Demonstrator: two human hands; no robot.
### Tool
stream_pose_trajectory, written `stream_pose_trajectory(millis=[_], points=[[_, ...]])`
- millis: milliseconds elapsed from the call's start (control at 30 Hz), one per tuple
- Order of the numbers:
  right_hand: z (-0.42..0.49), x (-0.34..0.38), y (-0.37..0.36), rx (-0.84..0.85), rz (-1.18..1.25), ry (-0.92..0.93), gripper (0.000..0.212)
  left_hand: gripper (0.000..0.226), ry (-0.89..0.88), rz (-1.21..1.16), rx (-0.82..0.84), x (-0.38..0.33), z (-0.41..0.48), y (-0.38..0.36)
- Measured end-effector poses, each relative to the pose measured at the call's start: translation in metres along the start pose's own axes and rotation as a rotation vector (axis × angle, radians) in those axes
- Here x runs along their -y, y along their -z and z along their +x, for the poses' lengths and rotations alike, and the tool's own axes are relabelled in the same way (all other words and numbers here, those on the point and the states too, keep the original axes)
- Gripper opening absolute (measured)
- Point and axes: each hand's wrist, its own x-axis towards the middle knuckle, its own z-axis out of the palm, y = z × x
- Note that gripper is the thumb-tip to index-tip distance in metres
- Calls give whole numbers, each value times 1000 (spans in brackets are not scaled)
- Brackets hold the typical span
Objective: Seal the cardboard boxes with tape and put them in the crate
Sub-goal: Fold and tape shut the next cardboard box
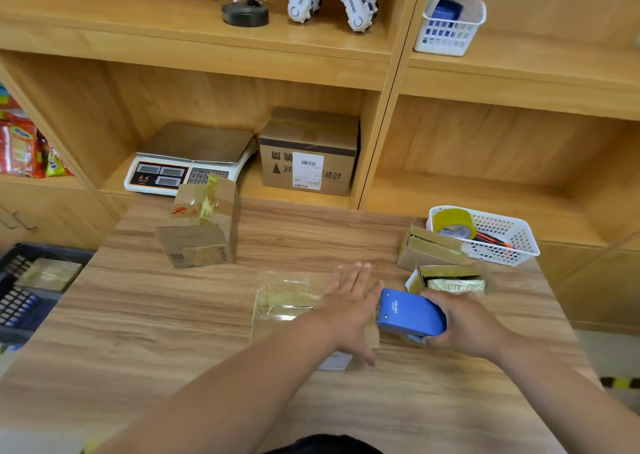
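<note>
Left hand, fingers flat, pins the box; right hand, clasping the tape dispenser, should pull straight and level across it.

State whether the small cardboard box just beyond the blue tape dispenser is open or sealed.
Open. The box has its flaps standing up, and something shiny and yellowish shows inside its mouth.

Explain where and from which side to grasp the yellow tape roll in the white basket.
Probably from above: pinch the top arc of the tape roll, thumb in the core, fingers over the band. It stands on edge in the white basket, whose walls block its sides.
</note>
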Motion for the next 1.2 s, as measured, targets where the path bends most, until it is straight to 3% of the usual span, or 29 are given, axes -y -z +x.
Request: stream_pose_trajectory(millis=[267, 633, 833, 967, 1067, 1200], points=[[-17, 10, -4, -63, 82, -55, 64, 131, -36, 65, 25, 2, 5, 11], [-27, 74, 72, -119, -12, 17, 67, 127, -176, -482, -225, 58, -54, 41], [-2, 125, 74, -6, -164, 83, 65, 132, -104, -622, -205, 87, -89, 23], [12, 145, 70, 21, -144, 116, 61, 135, -66, -689, -149, 105, -107, 18], [21, 161, 67, 30, -177, 158, 54, 131, -12, -901, -145, 112, -116, 16], [33, 176, 60, 30, -174, 141, 64, 125, 72, -1064, -194, 121, -121, 10]])
